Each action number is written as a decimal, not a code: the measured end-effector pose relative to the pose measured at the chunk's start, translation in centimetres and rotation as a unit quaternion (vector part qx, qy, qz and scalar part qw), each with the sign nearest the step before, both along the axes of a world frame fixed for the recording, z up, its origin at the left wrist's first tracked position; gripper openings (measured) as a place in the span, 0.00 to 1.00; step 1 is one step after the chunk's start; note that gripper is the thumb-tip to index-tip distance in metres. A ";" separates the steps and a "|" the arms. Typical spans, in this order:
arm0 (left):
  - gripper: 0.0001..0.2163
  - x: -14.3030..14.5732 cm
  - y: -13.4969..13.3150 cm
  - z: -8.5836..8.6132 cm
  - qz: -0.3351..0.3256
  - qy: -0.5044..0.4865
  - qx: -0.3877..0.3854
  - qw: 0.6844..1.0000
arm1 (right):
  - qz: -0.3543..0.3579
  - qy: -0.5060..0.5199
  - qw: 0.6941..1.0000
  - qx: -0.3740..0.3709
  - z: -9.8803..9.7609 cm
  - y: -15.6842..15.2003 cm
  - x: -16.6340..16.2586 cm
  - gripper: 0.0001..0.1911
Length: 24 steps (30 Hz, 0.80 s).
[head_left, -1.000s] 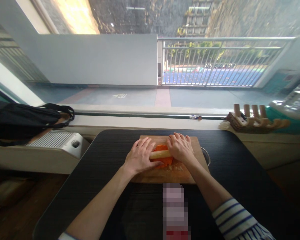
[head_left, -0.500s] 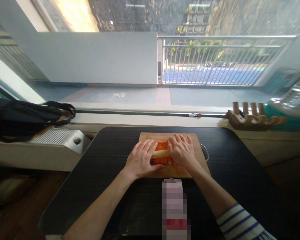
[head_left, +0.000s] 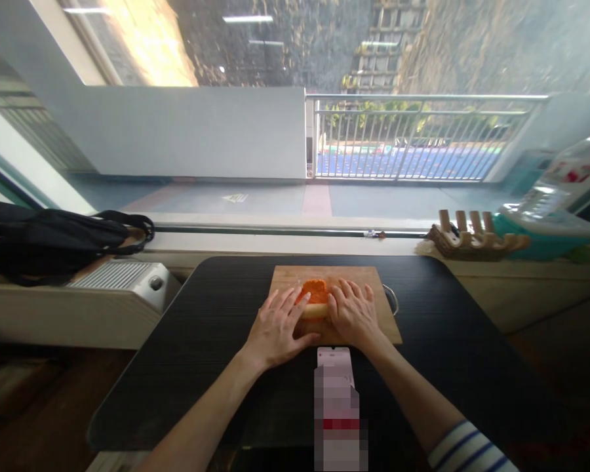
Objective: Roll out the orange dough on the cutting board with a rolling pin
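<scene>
Pressing open-palmed, left hand (head_left: 275, 324) and right hand (head_left: 353, 314) rest on the rolling pin (head_left: 314, 310) over orange dough (head_left: 315, 290) between them; an uneven shove could skid the cutting board (head_left: 285, 278) into the phone (head_left: 333, 359) by the wrists.

A makeshift cooking spot in a lived-in room rather than a fitted kitchen: a wooden cutting board (head_left: 379, 316) lies on a black table (head_left: 201, 314) under a wide window (head_left: 201, 131). At left a white heater (head_left: 122, 278) carries a black bag (head_left: 44, 239). Far outside are a railing (head_left: 413, 131) and a blue court (head_left: 423, 160).
</scene>
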State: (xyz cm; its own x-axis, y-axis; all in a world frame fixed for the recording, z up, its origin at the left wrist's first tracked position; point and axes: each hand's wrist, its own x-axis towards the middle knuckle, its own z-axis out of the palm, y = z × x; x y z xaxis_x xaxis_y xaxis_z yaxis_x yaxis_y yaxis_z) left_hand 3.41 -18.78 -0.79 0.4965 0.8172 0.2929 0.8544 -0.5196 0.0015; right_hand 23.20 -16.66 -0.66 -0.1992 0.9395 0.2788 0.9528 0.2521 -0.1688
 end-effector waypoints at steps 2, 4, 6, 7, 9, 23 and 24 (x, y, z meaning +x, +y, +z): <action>0.34 0.1 -0.4 0.0 0.003 -0.001 0.004 1.000 | 0.002 0.004 1.000 0.000 -0.1 -0.4 0.1 0.20; 0.32 0.1 -0.9 -0.1 0.007 -0.004 0.010 1.000 | 0.007 0.005 1.000 -0.001 -0.3 -0.8 0.2 0.21; 0.30 0.1 -1.2 -0.3 0.008 -0.010 0.017 1.000 | 0.012 0.007 1.000 -0.004 -0.3 -1.1 0.4 0.21; 0.28 0.1 -1.2 -0.4 0.009 -0.014 0.020 1.000 | 0.015 0.010 1.000 -0.004 -0.4 -1.3 0.5 0.21; 0.24 0.0 -1.3 -0.5 0.010 -0.025 0.026 0.999 | 0.027 0.022 0.999 -0.006 -0.6 -1.6 0.8 0.21; 0.12 0.0 -0.5 1.0 0.011 -0.093 -0.021 0.995 | 0.146 0.065 0.987 -0.005 -0.1 -1.6 3.8 0.13; 0.12 -0.1 -0.2 1.1 0.011 -0.094 -0.021 0.995 | 0.149 0.066 0.987 -0.007 0.2 -1.4 3.9 0.13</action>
State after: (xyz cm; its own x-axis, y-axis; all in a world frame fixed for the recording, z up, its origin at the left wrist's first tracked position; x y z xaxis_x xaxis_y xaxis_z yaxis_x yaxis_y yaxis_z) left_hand 3.29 -19.00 0.29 0.4186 0.8405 0.3441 0.8481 -0.4972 0.1828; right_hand 27.07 -18.02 -0.51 -0.4298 0.8485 0.3088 0.8067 0.5145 -0.2909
